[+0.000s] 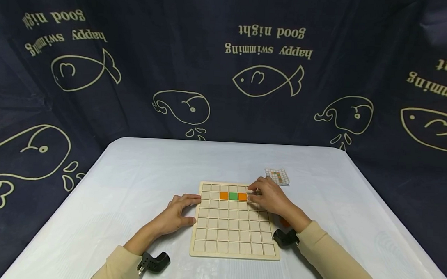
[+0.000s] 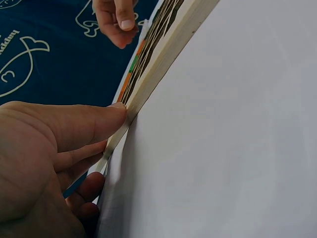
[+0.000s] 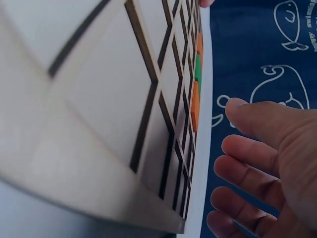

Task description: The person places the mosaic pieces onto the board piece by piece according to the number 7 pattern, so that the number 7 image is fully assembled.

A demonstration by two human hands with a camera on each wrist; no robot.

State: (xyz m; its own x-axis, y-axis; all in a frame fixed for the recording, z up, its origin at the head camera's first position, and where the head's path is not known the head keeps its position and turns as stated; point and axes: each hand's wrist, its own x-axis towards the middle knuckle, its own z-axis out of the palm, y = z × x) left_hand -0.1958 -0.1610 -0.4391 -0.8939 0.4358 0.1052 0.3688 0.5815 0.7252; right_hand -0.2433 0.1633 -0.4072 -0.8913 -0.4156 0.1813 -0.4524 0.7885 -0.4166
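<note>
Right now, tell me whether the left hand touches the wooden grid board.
Touching. The left wrist view shows it: the thumb tip of the left hand lies against the edge of the wooden grid board, with no gap visible.

Lit softly and fairly evenly in the head view, apparently from above: bright across the white worktop, dim over the dark curtain, with a faint sheen at its upper right. Softly shadowed beneath the left hand and on the board beside the right hand. Stretched toward the side edges. Duller and bluer in both wrist views; heavily blurred along the board's nearest rim in the right one.
</note>
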